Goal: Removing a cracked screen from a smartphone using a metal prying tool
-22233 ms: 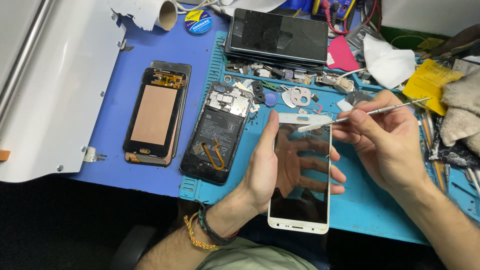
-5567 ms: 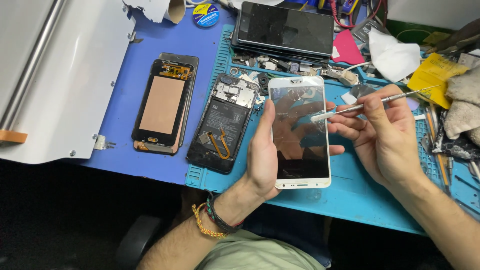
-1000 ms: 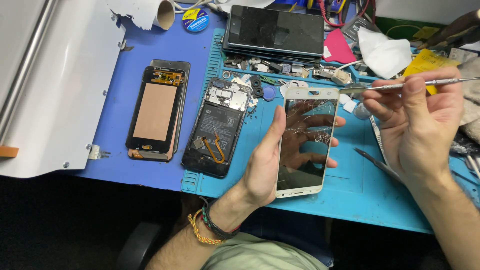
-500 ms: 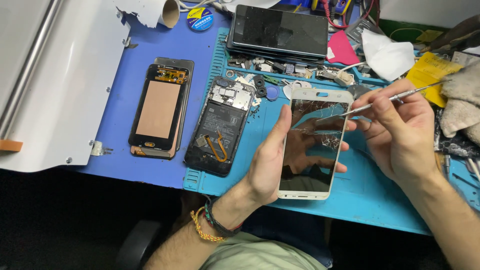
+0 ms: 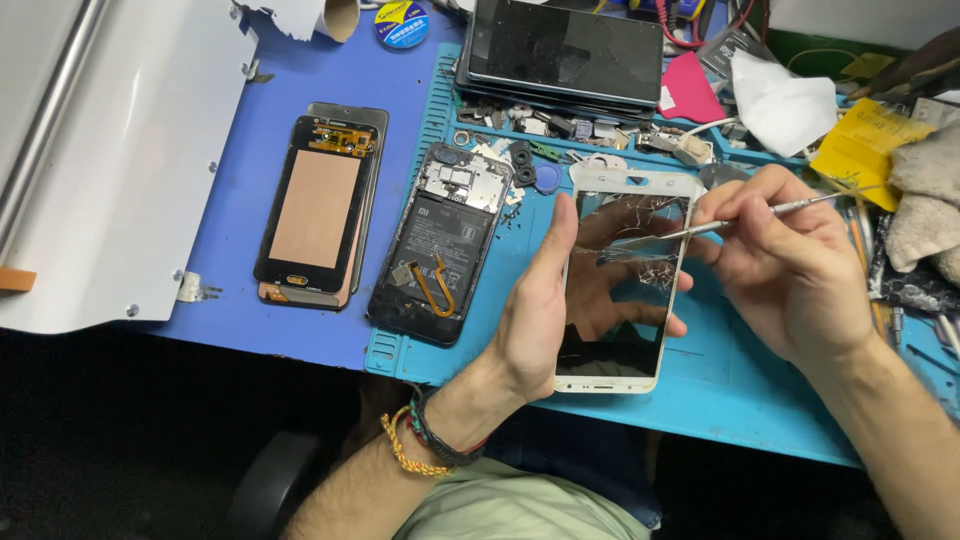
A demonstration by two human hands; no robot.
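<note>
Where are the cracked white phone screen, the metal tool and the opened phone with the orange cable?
cracked white phone screen (image 5: 615, 320), head view, lower glass.
metal tool (image 5: 800, 206), head view, shaft.
opened phone with the orange cable (image 5: 440, 240), head view, battery.

Glass, metal and rubbery mat

We see glossy cracked glass on the white-framed screen (image 5: 625, 290), a thin shiny metal tool (image 5: 740, 220) at its 2 o'clock, a matt blue mat (image 5: 740, 400), rough grey cloth (image 5: 925, 200) at 3 o'clock.
</note>
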